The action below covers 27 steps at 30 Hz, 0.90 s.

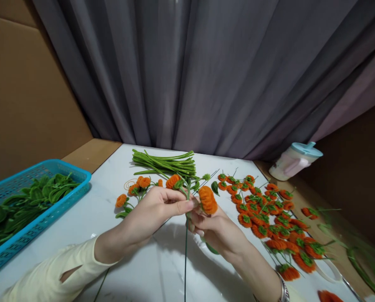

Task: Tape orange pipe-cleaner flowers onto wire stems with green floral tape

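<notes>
Both hands meet over the white table, around one green stem. My left hand (167,205) pinches the stem (187,193) between thumb and fingers. Just below, my right hand (209,226) is closed around the same stem, its fingertips partly hidden. An orange pumpkin-shaped piece (208,200) stands out beside my right hand, and a smaller orange piece (173,181) shows above my left hand. From under the hands a thin dark green wire (185,264) runs down toward the front edge.
Many orange pieces with green tops (259,207) lie at right. Green fuzzy stems (165,162) are bundled at the back. A blue basket (87,178) at left holds green leaves. Orange pieces on stems (121,200) lie behind my left hand. A lidded cup (292,162) stands back right.
</notes>
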{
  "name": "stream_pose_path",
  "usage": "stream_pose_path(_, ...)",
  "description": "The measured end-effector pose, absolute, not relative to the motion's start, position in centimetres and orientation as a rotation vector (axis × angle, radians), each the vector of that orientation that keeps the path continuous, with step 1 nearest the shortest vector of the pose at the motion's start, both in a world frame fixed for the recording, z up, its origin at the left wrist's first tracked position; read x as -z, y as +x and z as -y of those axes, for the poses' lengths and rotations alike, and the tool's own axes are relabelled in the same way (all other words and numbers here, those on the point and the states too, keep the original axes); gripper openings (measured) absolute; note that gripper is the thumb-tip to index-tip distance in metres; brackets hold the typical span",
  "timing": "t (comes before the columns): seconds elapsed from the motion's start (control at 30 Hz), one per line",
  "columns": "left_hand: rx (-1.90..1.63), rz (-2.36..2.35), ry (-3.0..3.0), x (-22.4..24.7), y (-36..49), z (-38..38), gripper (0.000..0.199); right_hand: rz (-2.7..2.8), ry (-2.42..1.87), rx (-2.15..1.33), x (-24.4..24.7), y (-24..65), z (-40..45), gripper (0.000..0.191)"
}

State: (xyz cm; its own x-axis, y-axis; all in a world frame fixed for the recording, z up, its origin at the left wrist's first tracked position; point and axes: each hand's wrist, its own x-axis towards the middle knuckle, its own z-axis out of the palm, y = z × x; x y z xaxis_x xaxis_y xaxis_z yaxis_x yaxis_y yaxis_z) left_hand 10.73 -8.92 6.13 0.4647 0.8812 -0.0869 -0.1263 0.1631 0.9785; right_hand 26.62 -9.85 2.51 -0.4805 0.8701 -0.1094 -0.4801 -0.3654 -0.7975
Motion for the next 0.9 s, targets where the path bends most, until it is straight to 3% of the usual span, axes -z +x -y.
stream_pose_path(0.43,-0.650,-0.673,1.030,-5.5,11.2,8.6,0.026,0.845,-0.472,-2.134,-0.3,25.3,9.3,0.027)
stream_pose_path(0.9,-0.565,-0.537,1.153,-6.2,10.0,7.7,0.021,0.901,-0.663,-1.841,-3.2,26.0,11.1,0.020)
